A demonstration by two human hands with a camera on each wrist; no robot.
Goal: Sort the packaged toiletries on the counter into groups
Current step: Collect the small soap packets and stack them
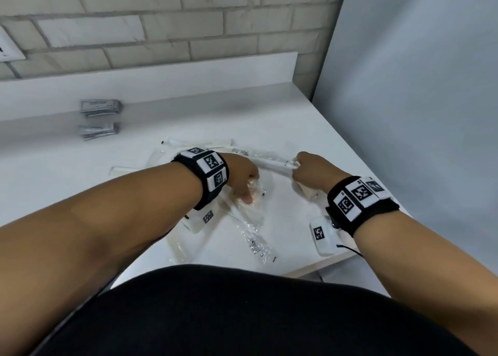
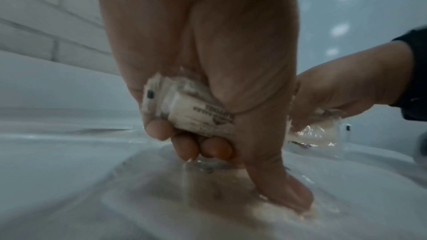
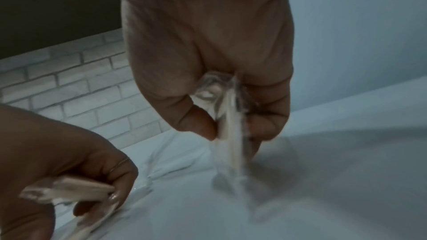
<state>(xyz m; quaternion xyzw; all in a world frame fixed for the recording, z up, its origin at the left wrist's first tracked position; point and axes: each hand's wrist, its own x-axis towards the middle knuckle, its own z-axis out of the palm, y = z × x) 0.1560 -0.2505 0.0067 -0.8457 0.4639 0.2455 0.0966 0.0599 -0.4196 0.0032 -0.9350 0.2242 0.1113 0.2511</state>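
Left hand [image 1: 242, 178] clutches small packets [image 2: 189, 109], thumb pressing a wrapper on the counter [image 1: 310, 129]. Right hand [image 1: 310, 171] pinches a long wrapped stick [image 1: 272, 164]. Film looks light, slippery, crinkly; grip mid-length.

Print on packet [image 2: 198, 114] in left hand [image 2: 196, 72] blurred, unreadable. Wrapped item [image 3: 231, 125] in right hand [image 3: 208, 52] smeared. Far grey sachet stacks [image 1: 99, 118] too small to identify.
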